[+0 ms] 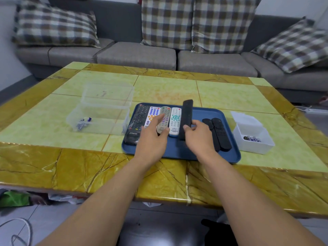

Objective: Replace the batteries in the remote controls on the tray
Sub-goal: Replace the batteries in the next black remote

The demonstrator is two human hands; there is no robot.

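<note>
black remote (186, 118) in right hand (198, 137)

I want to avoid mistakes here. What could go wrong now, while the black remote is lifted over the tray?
1. The right hand grips the long black remote only near its lower end, so it might slip onto the blue tray.
2. Batteries lie in both the clear box and the white box; old and new could get mixed.

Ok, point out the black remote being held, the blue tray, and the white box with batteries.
black remote (186, 114): head view, middle of its back.
blue tray (230, 132): head view, bare right rim.
white box (255, 148): head view, front wall.
</note>
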